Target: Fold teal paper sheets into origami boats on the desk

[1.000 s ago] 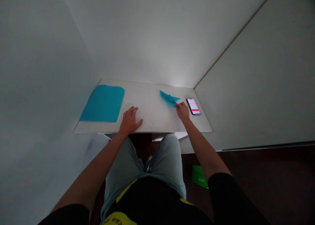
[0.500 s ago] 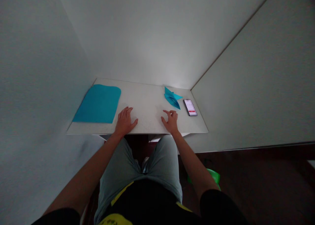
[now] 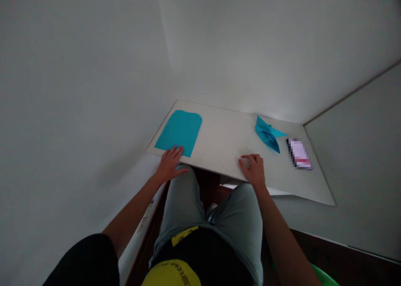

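Note:
A flat sheet of blue paper, rounded at its far corners, lies at the left end of the white table. My left hand is at the sheet's near edge, with its fingertips over the paper and its thumb spread to the right. My right hand rests by the table's front edge, fingers bent and thumb apart, nothing in it. Beyond the right hand lies a folded blue paper shape with pointed ends. A phone with a blurred screen sits to the right of that.
The white table stands against walls at the back and left, with a pale panel on the right. My knees are under its front edge. A green object shows at the lower right, partly cut off.
My view has turned to the left. My left hand has moved left, from beside the blue sheet onto its near edge. The right hand stays near the table's front edge.

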`<act>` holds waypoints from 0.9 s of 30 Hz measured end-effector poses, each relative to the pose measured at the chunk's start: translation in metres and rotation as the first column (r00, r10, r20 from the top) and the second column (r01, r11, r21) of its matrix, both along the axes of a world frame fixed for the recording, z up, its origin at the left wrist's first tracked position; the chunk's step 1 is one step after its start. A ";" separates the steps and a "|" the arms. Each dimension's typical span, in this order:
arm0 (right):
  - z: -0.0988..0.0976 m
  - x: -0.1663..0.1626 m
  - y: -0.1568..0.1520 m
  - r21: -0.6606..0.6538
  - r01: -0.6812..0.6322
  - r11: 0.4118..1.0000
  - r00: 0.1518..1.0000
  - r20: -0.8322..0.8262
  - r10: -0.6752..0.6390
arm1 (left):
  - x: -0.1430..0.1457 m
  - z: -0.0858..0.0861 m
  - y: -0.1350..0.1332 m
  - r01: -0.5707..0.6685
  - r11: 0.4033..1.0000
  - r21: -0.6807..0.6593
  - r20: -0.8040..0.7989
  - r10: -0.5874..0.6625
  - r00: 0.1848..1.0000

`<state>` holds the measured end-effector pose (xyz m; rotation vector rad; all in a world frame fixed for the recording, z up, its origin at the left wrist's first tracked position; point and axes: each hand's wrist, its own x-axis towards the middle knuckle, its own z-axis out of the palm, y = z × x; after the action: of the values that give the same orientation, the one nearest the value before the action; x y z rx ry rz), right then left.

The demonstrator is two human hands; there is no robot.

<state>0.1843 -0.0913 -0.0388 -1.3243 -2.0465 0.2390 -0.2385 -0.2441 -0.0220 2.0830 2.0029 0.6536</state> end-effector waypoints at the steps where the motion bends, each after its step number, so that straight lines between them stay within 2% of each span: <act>1: 0.000 0.000 -0.001 -0.005 -0.002 1.000 1.000 0.002 0.002 | 0.006 -0.002 -0.006 0.043 0.999 0.000 0.025 -0.043 0.999; 4: 0.003 -0.002 -0.002 -0.023 0.003 1.000 1.000 0.003 -0.003 | 0.030 -0.004 -0.013 0.070 0.997 0.021 0.147 -0.072 0.986; 6: 0.005 -0.003 -0.003 -0.032 0.009 0.999 1.000 -0.006 -0.009 | 0.046 0.002 -0.011 0.079 0.996 0.045 0.238 -0.087 0.967; 8: 0.006 -0.004 -0.002 -0.046 0.021 0.999 0.999 -0.036 -0.023 | 0.060 0.016 -0.004 0.105 0.991 0.083 0.338 -0.127 0.933; 10: 0.006 -0.003 -0.001 -0.063 0.044 0.997 0.994 -0.094 -0.050 | 0.070 0.036 0.005 0.078 0.988 0.137 0.457 -0.133 0.879; 12: 0.005 -0.001 0.000 -0.082 0.074 0.994 0.981 -0.174 -0.087 | 0.074 0.056 0.018 -0.077 0.981 0.179 0.588 -0.044 0.808; 13: 0.005 0.000 0.001 -0.093 0.084 0.992 0.972 -0.213 -0.102 | 0.073 0.065 0.025 -0.166 0.971 0.170 0.664 0.012 0.748; 15: 0.004 0.001 0.000 -0.112 0.094 0.989 0.954 -0.274 -0.121 | 0.067 0.073 0.041 -0.376 0.910 0.176 0.805 0.087 0.587; 17: 0.004 0.001 0.000 -0.124 0.087 0.988 0.945 -0.303 -0.121 | 0.059 0.068 0.053 -0.557 0.812 0.175 0.886 0.117 0.449; 19: 0.005 0.000 -0.002 -0.128 0.080 0.989 0.943 -0.312 -0.117 | 0.054 0.051 0.057 -0.641 0.765 0.071 0.927 0.188 0.326; 23: 0.007 0.000 -0.003 -0.122 0.063 0.991 0.947 -0.308 -0.098 | 0.072 0.006 0.037 -0.593 0.770 -0.234 0.919 0.375 0.124; 25: 0.008 0.000 -0.003 -0.090 0.057 0.994 0.950 -0.301 -0.082 | 0.092 -0.008 0.020 -0.566 0.762 -0.314 0.916 0.401 0.032; 27: 0.008 0.000 -0.003 -0.047 0.050 0.998 0.954 -0.292 -0.062 | 0.114 -0.015 0.003 -0.510 0.778 -0.366 0.914 0.405 -0.039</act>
<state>0.1845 -0.0943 -0.0309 -1.2835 -1.7602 0.4258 -0.1246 -0.2416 -0.0366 0.3171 1.6029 1.6710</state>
